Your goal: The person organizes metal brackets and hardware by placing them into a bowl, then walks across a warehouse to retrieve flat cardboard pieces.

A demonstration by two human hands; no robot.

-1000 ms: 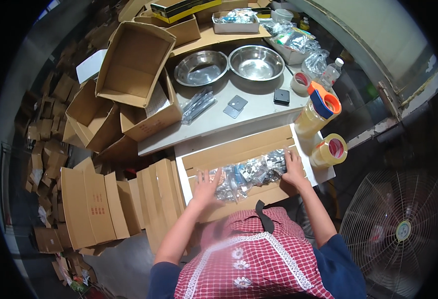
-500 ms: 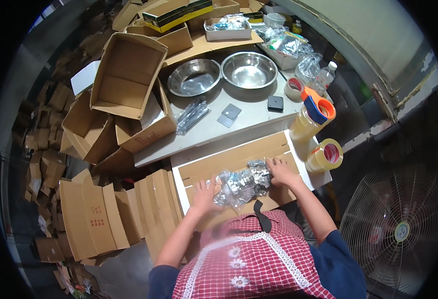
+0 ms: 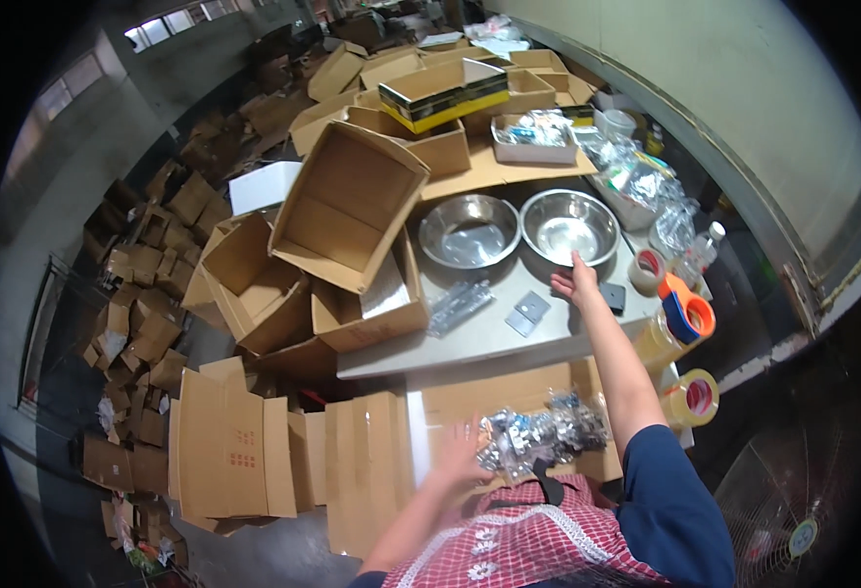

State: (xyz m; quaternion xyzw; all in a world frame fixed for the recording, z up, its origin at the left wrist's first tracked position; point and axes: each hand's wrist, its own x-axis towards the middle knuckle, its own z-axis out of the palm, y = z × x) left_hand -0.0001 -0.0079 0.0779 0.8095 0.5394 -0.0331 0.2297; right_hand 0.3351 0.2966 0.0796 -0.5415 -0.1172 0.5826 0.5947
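Clear plastic bags of small metal parts lie in a row on a flat piece of cardboard right in front of me. Beside the left end of that row is my left hand, somewhat blurred, its fingers stretched out toward the bags. My right hand reaches out over the grey table, open and holding nothing, its fingertips at the near rim of the right steel bowl. A small black square box sits just right of it. Two flat grey plates lie to its left.
Another steel bowl stands left of the first. A bundle of bagged dark strips lies below it. Open cartons crowd the left. Tape rolls and an orange-and-blue tape dispenser stand right, above a fan.
My right hand has left the bags and moved forward to the right bowl. My left hand stays by the bags. The view has tilted up and shifted left.
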